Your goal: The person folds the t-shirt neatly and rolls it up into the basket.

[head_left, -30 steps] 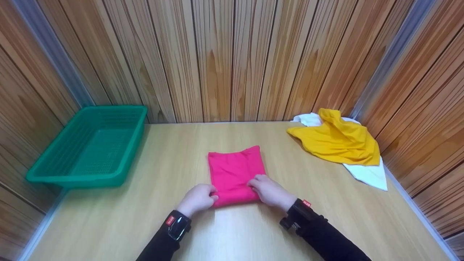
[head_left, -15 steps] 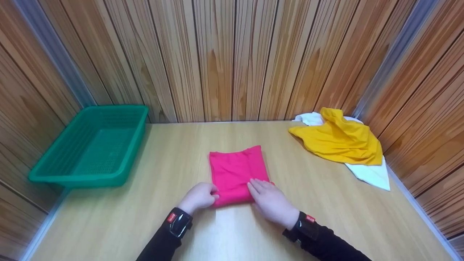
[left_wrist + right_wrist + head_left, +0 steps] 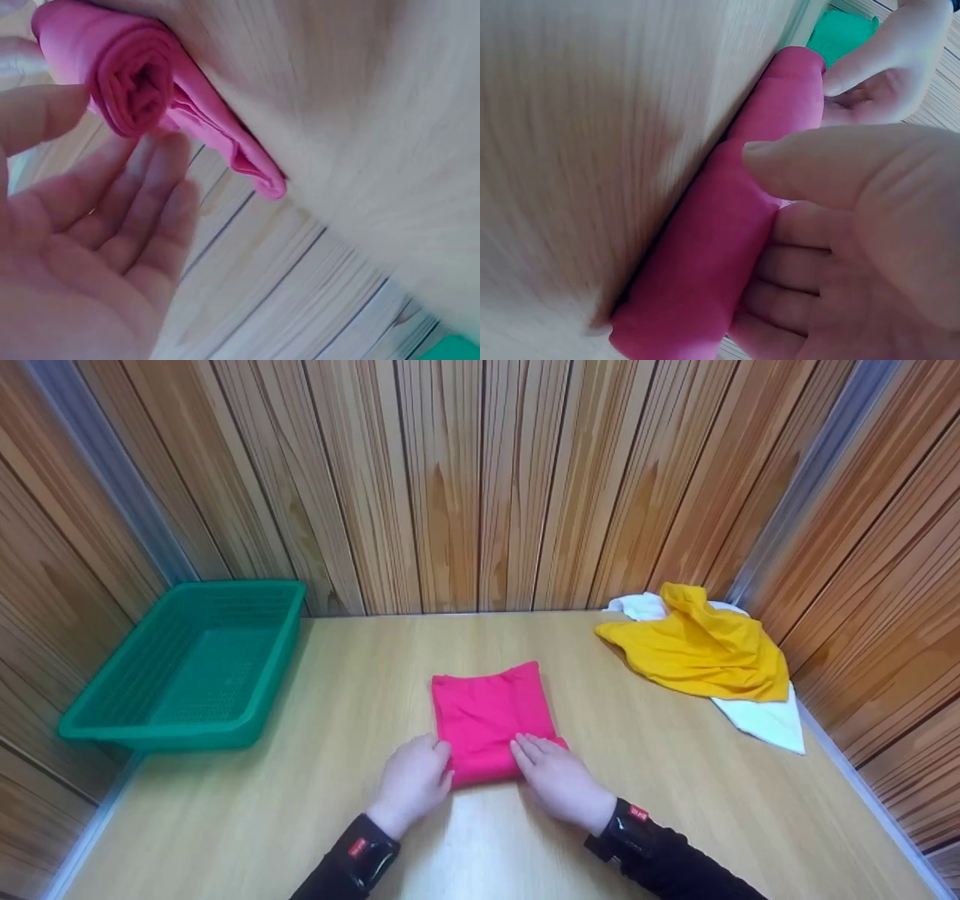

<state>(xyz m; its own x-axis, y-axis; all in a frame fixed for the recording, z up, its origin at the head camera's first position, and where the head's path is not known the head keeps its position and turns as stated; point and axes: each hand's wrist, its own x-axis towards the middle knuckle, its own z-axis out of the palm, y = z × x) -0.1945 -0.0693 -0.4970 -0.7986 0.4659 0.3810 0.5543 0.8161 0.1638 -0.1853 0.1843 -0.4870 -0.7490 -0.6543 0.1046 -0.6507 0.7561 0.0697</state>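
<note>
A bright pink folded cloth [image 3: 491, 705] lies mid-table, its near edge rolled into a thick tube while the far part stays flat. My left hand [image 3: 412, 781] is at the left end of the roll, fingers extended. In the left wrist view the spiral end of the pink cloth [image 3: 136, 88] shows, with the thumb beside it and the fingertips at its underside in that picture. My right hand [image 3: 566, 784] rests its straight fingers on the right part of the roll. In the right wrist view its thumb [image 3: 802, 161] lies along the near side of the tube.
A green plastic basket [image 3: 161, 729] stands at the left by the wall. At the back right, a yellow cloth [image 3: 705, 656] lies heaped over white cloth [image 3: 765, 724]. Wood-panelled walls [image 3: 450, 487] border the table [image 3: 360, 675] at the back and sides.
My right hand has flattened its fingers and shifted slightly nearer along the roll. My left hand has loosened its pinch at the left edge and straightened its fingers against the roll's end.
</note>
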